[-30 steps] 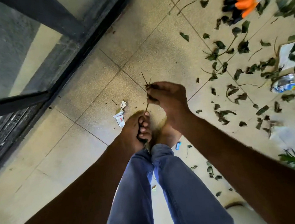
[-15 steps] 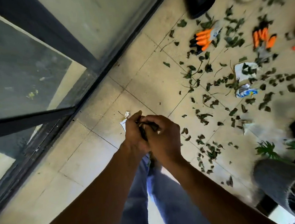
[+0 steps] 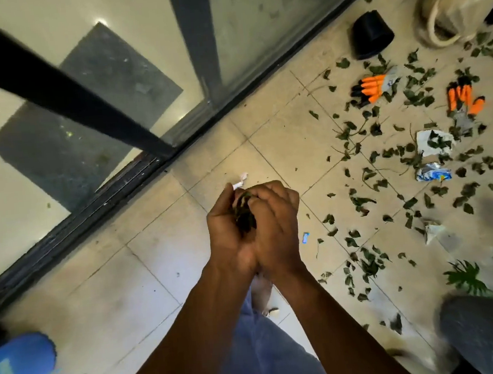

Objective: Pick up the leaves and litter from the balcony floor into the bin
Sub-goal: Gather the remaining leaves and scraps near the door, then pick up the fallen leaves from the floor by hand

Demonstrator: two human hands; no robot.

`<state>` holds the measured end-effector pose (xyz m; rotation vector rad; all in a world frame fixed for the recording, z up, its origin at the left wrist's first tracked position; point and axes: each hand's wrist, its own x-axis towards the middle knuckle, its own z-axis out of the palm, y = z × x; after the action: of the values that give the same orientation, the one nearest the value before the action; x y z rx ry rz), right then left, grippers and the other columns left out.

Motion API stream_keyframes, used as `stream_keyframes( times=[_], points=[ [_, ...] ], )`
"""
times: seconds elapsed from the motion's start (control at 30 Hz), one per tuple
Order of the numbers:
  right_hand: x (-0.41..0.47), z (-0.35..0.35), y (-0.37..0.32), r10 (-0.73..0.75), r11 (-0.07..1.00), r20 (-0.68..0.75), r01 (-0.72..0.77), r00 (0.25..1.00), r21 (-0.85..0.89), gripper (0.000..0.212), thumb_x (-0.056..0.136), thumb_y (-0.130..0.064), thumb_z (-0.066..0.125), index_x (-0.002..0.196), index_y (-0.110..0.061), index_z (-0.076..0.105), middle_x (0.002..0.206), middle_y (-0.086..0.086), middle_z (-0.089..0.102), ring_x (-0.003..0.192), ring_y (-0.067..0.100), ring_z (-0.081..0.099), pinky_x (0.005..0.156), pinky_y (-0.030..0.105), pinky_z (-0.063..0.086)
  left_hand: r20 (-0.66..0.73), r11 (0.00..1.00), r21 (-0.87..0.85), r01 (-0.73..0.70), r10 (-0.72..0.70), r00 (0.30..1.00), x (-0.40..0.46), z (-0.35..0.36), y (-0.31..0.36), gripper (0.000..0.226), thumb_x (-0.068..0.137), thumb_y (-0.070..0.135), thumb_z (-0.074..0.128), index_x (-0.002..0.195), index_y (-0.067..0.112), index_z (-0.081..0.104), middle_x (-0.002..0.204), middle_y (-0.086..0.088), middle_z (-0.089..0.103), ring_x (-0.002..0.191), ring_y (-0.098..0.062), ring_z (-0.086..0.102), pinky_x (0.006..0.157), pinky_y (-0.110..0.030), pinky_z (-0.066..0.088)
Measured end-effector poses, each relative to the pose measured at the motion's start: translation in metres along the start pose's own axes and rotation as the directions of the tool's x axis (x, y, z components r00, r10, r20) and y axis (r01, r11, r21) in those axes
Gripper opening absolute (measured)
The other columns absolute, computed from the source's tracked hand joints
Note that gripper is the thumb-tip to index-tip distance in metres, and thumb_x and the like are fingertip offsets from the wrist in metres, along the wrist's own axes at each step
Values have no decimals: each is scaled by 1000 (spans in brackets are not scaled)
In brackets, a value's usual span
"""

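- I have my left hand and my right hand pressed together in front of me, heels touching, both curled around a dark clump of gathered leaves.
- The fingers of each hand are folded in over the clump, so neither is open; a white scrap pokes out past my left fingertips, and I cannot tell whether it is held or lying on the floor beyond.
- Loose leaves lie scattered over the tiled balcony floor to my right.
- Among them I see a crumpled blue-and-white wrapper, a white paper piece and a small blue scrap.
- Two orange gloves lie farther off, near a black pot.
- A blue object sits at lower left; I cannot tell what it is.
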<state>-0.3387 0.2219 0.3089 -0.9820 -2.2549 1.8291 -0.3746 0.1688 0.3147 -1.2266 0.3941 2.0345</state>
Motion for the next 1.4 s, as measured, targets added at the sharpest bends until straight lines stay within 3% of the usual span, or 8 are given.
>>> stream_keyframes(
  times=[0.1,0.2,0.33,0.5,0.83,1.03,1.2,1.4],
  points=[
    [-32,27,-20,52,985,126,-72,991,159,22,89,-46,54,84,-34,71,97,-10,65,111,23,55,90,25,49,8,978,-80,-191,192,981,-43,-23,19,38,100,43,46,78,14,56,78,-4,54,77,-19,60,88,-27,49],
    [-61,66,-32,93,961,225,-147,970,235,20,84,-34,68,81,-15,70,93,12,68,96,33,66,87,45,56,-41,917,-190,-349,348,937,-80,-57,45,37,100,36,44,74,12,56,74,-5,56,73,-22,63,82,-31,52],
    [-109,134,-41,136,920,329,-242,934,308,8,74,-17,69,74,-9,69,80,13,69,81,30,67,77,44,57,-72,785,-392,-479,493,867,-117,-123,86,32,99,28,45,86,8,66,90,-5,62,93,-21,60,112,-34,39],
    [-181,226,-38,186,895,514,-360,838,264,4,78,-10,68,76,-7,71,85,23,68,83,34,65,82,52,55,-144,617,-533,-579,608,781,-163,-219,140,33,98,26,45,97,7,72,98,-11,66,109,-26,57,113,-39,40],
    [-381,429,-15,320,869,761,-495,564,1,20,85,5,60,100,13,70,103,32,70,91,34,68,94,50,54,-401,284,-634,-719,674,620,-287,-442,250,37,100,27,35,103,9,67,94,-7,72,95,-25,71,92,-37,55],
    [-490,545,34,670,635,663,-721,335,-277,24,79,-9,72,101,2,72,93,21,68,84,32,68,80,40,59,-550,105,-691,-715,566,614,-332,-583,295,47,99,43,41,117,6,64,118,-22,69,118,-40,63,109,-54,43],
    [-507,620,131,783,594,525,-652,334,-471,76,53,-45,77,122,-15,68,115,18,72,98,40,72,88,59,57,-548,102,-722,-684,518,656,-328,-655,326,58,95,50,47,129,5,58,125,-27,64,121,-48,58,110,-61,38],
    [-518,649,94,807,519,527,-744,264,-421,56,98,-56,47,125,-10,62,122,19,67,119,36,62,98,48,50,-513,142,-753,-643,486,708,-323,-706,354,79,87,56,59,150,15,34,145,-26,47,128,-51,50,108,-68,36]
  ],
)
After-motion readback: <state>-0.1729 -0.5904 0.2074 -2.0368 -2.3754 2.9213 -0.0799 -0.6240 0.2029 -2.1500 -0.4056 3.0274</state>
